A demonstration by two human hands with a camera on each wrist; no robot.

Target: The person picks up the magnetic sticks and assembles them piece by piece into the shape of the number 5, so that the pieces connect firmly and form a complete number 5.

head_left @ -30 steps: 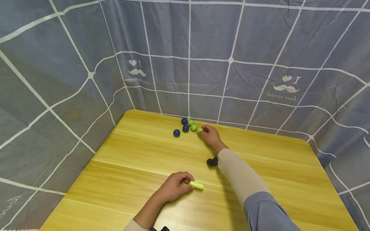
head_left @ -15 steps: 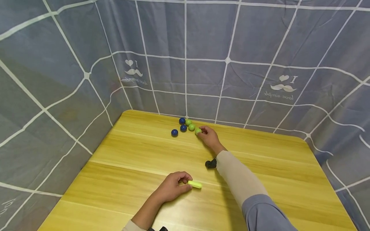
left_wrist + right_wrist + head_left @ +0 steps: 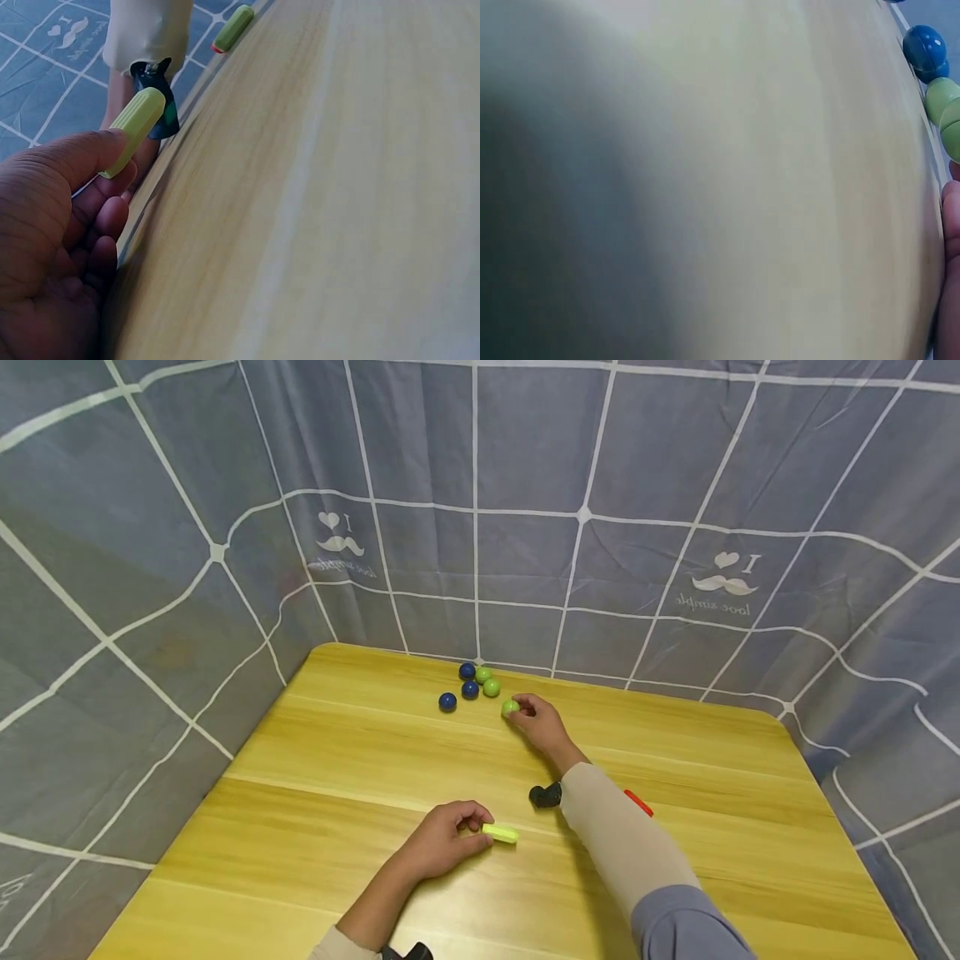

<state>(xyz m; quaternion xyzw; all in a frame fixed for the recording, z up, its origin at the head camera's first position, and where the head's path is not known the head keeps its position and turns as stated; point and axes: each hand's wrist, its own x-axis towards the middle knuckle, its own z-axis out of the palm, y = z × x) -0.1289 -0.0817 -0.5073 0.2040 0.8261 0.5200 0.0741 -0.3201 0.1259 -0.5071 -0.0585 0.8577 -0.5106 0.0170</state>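
In the head view, my left hand is low over the front-middle of the table, pinching a short yellow-green stick between thumb and fingers. The left wrist view shows this stick as ribbed and rounded at its end. My right hand reaches to the back and pinches a shiny green ball. Left of it, two more green balls sit close to blue balls. A third blue ball lies a little apart. Only part of the right fingers shows in the right wrist view.
A red stick-like thing lies beside my right sleeve, partly hidden by it. A green stick with a red end is at the top of the left wrist view. The wooden table borders a grey checked curtain.
The right hand has drawn its green ball toward me, away from the other green balls. The red thing has come into view beside the sleeve. The left hand keeps its hold.
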